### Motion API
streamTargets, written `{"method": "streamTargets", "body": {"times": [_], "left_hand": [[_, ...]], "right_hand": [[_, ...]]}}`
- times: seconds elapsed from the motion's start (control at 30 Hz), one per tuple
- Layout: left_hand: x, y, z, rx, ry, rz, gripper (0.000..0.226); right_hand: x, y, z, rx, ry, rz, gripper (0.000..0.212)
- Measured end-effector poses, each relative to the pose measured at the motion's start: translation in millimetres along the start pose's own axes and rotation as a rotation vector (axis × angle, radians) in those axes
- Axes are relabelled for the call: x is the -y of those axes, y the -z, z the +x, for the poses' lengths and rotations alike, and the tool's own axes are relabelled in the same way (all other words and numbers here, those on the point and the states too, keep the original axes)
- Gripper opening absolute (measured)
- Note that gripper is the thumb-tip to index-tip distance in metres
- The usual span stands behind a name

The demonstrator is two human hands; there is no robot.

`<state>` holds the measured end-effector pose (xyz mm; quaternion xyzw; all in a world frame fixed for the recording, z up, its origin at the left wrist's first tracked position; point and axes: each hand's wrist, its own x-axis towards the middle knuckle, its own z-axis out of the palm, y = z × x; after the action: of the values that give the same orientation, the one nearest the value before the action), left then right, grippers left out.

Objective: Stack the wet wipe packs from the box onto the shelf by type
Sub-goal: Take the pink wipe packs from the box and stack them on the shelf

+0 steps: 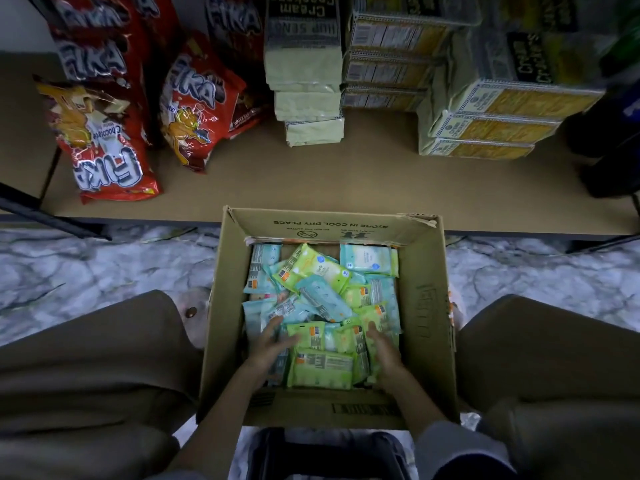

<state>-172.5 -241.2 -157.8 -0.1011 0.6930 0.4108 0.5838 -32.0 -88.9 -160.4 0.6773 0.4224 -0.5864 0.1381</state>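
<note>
An open cardboard box [426,306] stands on the floor between my knees, filled with several loose wet wipe packs, green ones [320,370] mostly near me and light blue ones [367,258] further back. My left hand [273,344] reaches into the box with straight fingers touching the left side of the near green packs. My right hand [382,349] lies on their right side, fingers extended. Neither hand plainly holds a pack. The brown shelf board [311,178] lies just beyond the box.
On the shelf lie red snack bags [194,109] at left, stacked cream cracker packs [308,98] in the middle and yellow cracker boxes [491,119] at right. Bare board lies in front of them. Marble-patterned floor surrounds the box. A dark stool [325,452] sits under me.
</note>
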Motion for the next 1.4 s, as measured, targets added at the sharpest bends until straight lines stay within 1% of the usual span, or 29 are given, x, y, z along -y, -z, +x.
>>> {"method": "streamTargets", "body": {"times": [0.07,0.1,0.13,0.17,0.2,0.23,0.27,0.33,0.4,0.47,0.57,0.67,0.73,0.8,0.87,0.93,1.0,1.03,1.07,1.1,1.13,1.17,1.2,1.23,1.3,1.4], "left_hand": [[10.1,-3.7,4.2,0.01,-0.094,0.132,0.08],[14.5,-5.2,7.6,0.023,-0.139,0.204,0.086],[18.0,-6.7,9.8,0.055,-0.172,0.241,0.089],[20.3,-7.3,11.8,0.083,-0.191,0.249,0.09],[20.4,-7.5,11.9,0.101,-0.214,0.251,0.087],[19.8,-6.6,11.8,0.106,-0.242,0.263,0.083],[18.2,-5.7,11.8,0.109,-0.273,0.279,0.078],[14.9,-3.1,12.4,0.144,-0.321,0.287,0.069],[7.0,-2.0,9.7,0.178,-0.344,0.274,0.063],[-6.6,-3.8,5.5,0.17,-0.385,0.267,0.059],[-36.2,-15.7,-2.1,0.103,-0.534,0.309,0.057],[-74.7,-31.6,-11.6,0.069,-0.666,0.265,0.067],[-97.4,-36.2,-19.3,0.079,-0.651,0.131,0.081],[-104.2,-27.5,-15.8,0.086,-0.594,0.018,0.086],[-94.9,-9.3,-4.7,0.06,-0.532,0.025,0.08],[-70.1,8.7,9.6,-0.015,-0.466,0.031,0.067],[-38.1,22.0,19.8,-0.143,-0.405,0.049,0.053],[-23.0,26.9,24.7,-0.213,-0.394,0.096,0.049],[-11.6,30.6,28.0,-0.27,-0.403,0.188,0.046],[-3.1,32.9,31.2,-0.296,-0.422,0.273,0.045],[1.4,34.4,34.0,-0.303,-0.441,0.338,0.046],[4.7,35.6,38.3,-0.296,-0.469,0.358,0.048],[5.9,36.6,41.2,-0.284,-0.492,0.365,0.051],[6.2,37.1,44.9,-0.271,-0.507,0.36,0.054],[5.9,38.3,49.8,-0.251,-0.514,0.352,0.06],[9.6,38.8,51.9,-0.256,-0.5,0.364,0.065]], "right_hand": [[-7.1,-8.1,-8.0,0.167,-0.07,0.194,0.057],[-10.0,-12.7,-10.2,0.25,-0.094,0.302,0.057],[-11.3,-16.5,-13.1,0.331,-0.109,0.359,0.058],[-14.0,-20.0,-11.6,0.387,-0.103,0.35,0.066],[-16.7,-22.7,-10.4,0.42,-0.079,0.312,0.078],[-18.6,-24.2,-9.2,0.431,-0.059,0.258,0.09],[-19.1,-24.9,-9.3,0.424,-0.043,0.211,0.097],[-21.6,-24.7,-6.4,0.398,0.004,0.173,0.101],[-22.1,-22.4,-4.9,0.384,0.095,0.207,0.098],[-14.8,-17.9,-4.8,0.332,0.228,0.204,0.094],[17.4,-6.5,-7.9,0.258,0.381,0.192,0.091],[59.6,13.4,-11.1,0.177,0.52,0.281,0.082],[77.4,28.0,-11.2,0.095,0.565,0.321,0.083],[80.0,33.1,-13.9,0.047,0.547,0.349,0.085],[66.9,28.9,-13.5,-0.07,0.55,0.43,0.075],[44.3,21.0,-6.5,-0.261,0.524,0.468,0.059],[16.2,11.2,4.6,-0.379,0.44,0.337,0.037],[2.5,5.8,8.4,-0.371,0.389,0.228,0.026],[-9.8,-0.5,11.7,-0.293,0.334,0.117,0.02],[-19.2,-7.4,10.7,-0.151,0.281,0.01,0.019],[-26.2,-14.0,10.8,0.008,0.252,-0.089,0.023],[-30.9,-20.8,9.9,0.154,0.226,-0.171,0.037],[-33.2,-26.6,10.0,0.269,0.203,-0.226,0.052],[-33.4,-31.8,9.3,0.336,0.187,-0.263,0.063],[-35.6,-43.0,12.7,0.356,0.203,-0.317,0.072],[-34.4,-61.9,15.2,0.215,0.218,-0.233,0.082]]}}
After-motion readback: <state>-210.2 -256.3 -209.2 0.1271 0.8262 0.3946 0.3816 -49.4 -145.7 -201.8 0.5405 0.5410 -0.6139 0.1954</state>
